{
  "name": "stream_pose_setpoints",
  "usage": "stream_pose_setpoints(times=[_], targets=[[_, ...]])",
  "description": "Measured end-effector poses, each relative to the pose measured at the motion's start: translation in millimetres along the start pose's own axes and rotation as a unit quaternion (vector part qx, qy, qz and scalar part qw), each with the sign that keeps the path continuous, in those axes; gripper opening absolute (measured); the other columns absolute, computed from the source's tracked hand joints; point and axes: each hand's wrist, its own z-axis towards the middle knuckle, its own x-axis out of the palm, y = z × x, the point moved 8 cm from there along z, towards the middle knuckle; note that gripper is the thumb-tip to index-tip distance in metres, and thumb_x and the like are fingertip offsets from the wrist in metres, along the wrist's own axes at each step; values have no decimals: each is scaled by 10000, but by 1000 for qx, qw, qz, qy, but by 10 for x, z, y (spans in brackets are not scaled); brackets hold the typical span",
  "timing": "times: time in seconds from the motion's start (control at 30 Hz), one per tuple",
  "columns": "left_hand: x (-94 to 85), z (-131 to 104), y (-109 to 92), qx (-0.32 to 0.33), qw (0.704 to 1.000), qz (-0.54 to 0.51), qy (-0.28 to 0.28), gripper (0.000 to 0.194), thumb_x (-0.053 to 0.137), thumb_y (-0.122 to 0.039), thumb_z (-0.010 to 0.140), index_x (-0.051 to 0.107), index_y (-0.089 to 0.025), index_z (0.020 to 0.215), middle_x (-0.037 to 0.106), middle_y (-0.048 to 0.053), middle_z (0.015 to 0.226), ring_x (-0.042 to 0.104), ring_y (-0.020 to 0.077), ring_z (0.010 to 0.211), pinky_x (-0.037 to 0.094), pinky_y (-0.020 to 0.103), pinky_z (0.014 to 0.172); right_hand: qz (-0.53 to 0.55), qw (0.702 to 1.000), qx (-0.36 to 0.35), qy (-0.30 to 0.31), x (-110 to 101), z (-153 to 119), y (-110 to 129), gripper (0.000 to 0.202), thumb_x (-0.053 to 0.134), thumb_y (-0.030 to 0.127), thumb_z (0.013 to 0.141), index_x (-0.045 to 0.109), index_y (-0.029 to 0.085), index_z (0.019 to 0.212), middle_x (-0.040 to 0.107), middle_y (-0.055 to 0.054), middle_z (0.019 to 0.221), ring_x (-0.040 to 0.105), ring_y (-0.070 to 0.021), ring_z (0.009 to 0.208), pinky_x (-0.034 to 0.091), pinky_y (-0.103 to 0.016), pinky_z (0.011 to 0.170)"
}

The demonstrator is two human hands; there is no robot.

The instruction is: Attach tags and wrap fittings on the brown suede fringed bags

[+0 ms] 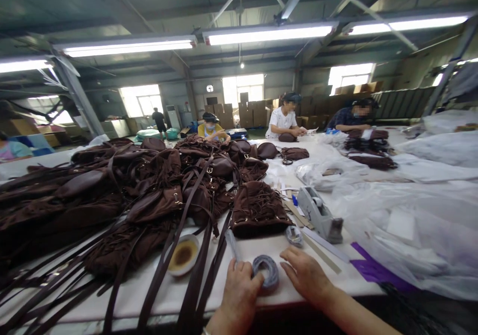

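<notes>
My left hand (240,291) is at the front of the white table with its fingers curled. A bluish translucent strip (231,244) rises from its fingertips, and its thumb lies against a grey-blue coiled roll (271,273). Right of the roll, my right hand (306,276) is held over the table with fingers stretched out and nothing in them. Just beyond the hands lies a dark brown fringed bag (259,206) with metal eyelets. A smaller clear coil (294,236) sits by its right corner. The palm side of my left hand is hidden.
Brown bags (149,185) with long straps are heaped on the left, around a bowl of brownish liquid (182,256). A grey tape dispenser (317,213), card strips (323,253), purple material (377,270) and plastic bags (421,225) lie right. Several people sit across the table.
</notes>
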Motion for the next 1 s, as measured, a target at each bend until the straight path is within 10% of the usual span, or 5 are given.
stream_pose_setpoints(times=[0.27, 1.0], targets=[[5, -27, -31, -12, 998, 26, -54, 483, 506, 2, 828, 704, -353, 1088, 622, 35, 956, 570, 223, 954, 311, 502, 1080, -158, 965, 209, 4, -538, -320, -984, 223, 487, 205, 925, 699, 148, 890, 684, -134, 982, 655, -251, 950, 463, -336, 852], [274, 5, 205, -39, 980, -172, -91, 395, 550, -121, 790, 778, -255, 1083, 634, 120, 1360, 585, 359, 1252, 497, 451, 1029, -115, 945, 304, 28, -451, -201, -1262, 201, 587, 234, 885, 699, 124, 1011, 686, -170, 1110, 671, -278, 1043, 480, -327, 853]])
